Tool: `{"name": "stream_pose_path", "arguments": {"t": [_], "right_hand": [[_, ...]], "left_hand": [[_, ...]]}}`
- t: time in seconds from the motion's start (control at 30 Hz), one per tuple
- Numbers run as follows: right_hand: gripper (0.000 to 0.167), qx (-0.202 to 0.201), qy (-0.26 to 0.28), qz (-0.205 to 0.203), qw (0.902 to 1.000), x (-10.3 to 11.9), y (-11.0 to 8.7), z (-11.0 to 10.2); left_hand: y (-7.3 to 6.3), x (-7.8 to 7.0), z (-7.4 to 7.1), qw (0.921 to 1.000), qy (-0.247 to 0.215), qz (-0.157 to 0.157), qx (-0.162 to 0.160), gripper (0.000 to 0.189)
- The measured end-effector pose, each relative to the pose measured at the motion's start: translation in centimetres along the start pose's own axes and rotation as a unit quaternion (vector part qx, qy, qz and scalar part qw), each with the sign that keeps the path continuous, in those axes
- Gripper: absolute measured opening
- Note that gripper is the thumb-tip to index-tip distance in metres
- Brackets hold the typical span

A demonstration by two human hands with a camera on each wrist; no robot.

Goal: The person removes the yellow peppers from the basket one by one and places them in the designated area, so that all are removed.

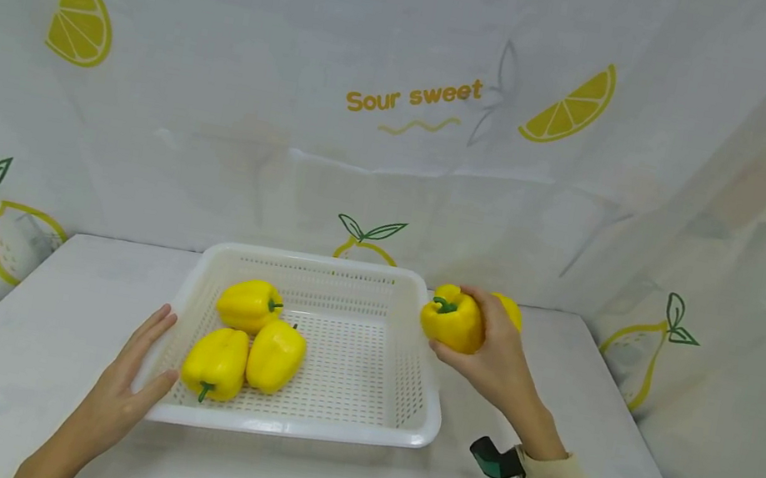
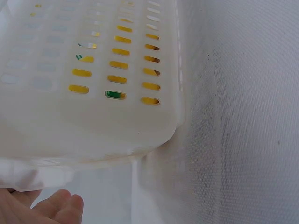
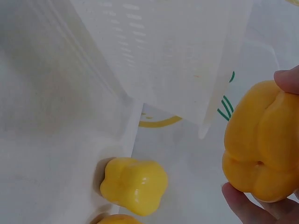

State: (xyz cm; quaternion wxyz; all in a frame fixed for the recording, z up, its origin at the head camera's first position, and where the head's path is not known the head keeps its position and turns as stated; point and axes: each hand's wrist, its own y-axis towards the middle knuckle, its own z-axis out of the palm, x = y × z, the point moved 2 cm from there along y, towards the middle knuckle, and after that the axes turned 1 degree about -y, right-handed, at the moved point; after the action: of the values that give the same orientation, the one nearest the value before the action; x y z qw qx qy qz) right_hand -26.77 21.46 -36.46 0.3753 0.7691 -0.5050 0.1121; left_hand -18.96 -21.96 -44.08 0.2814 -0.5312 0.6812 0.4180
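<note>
Head view: right hand (image 1: pixel 496 364) grips a yellow pepper (image 1: pixel 454 323) at two o'clock of the basket (image 1: pixel 321 430), probably mid-loading; left hand (image 1: pixel 124 388), spread, at eight. Next likely calls for lowering inside.

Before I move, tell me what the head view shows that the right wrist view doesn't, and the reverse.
Only the head view: three yellow peppers inside the white basket, the left hand at its left side, and the "Sour sweet" lettering.

Only the right wrist view: the held pepper's bottom end, and two loose peppers told apart, one cut off by the frame; the head view shows just some yellow behind the right hand.

Both: right hand, held pepper, basket, lemon-print backdrop.
</note>
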Motion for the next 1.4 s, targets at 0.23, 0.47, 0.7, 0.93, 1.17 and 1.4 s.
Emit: {"name": "stream_pose_path", "arguments": {"t": [0.23, 0.47, 0.7, 0.93, 1.17, 1.4], "right_hand": [[0.081, 0.001, -0.008, 0.022, 0.9997, -1.2, 0.1, -0.3], [0.081, -0.005, -0.008, 0.023, 0.9997, -2.5, 0.2, -0.5], [0.08, -0.02, -0.005, 0.022, 0.9995, -4.1, 0.3, -0.7], [0.074, -0.035, -0.007, 0.034, 0.9988, -5.6, 0.5, -1.1], [0.071, -0.031, -0.017, 0.057, 0.9977, -6.7, 0.6, -1.6], [0.072, -0.034, -0.029, 0.083, 0.9956, -7.8, 0.6, -2.3]], "left_hand": [[0.0, 0.3, 0.1, 0.9999, -0.006, -0.01, 0.002, 0.07], [0.0, 0.3, 0.1, 1.0, -0.002, -0.008, 0.001, 0.069], [0.0, 0.3, 0.1, 1.0, 0.005, -0.008, 0.0, 0.07], [0.0, 0.2, 0.1, 1.0, 0.004, -0.008, 0.0, 0.069], [0.0, 0.4, 0.0, 1.0, 0.008, -0.003, -0.002, 0.069], [-0.1, 0.3, 0.0, 0.9999, 0.011, 0.001, -0.004, 0.069]]}}
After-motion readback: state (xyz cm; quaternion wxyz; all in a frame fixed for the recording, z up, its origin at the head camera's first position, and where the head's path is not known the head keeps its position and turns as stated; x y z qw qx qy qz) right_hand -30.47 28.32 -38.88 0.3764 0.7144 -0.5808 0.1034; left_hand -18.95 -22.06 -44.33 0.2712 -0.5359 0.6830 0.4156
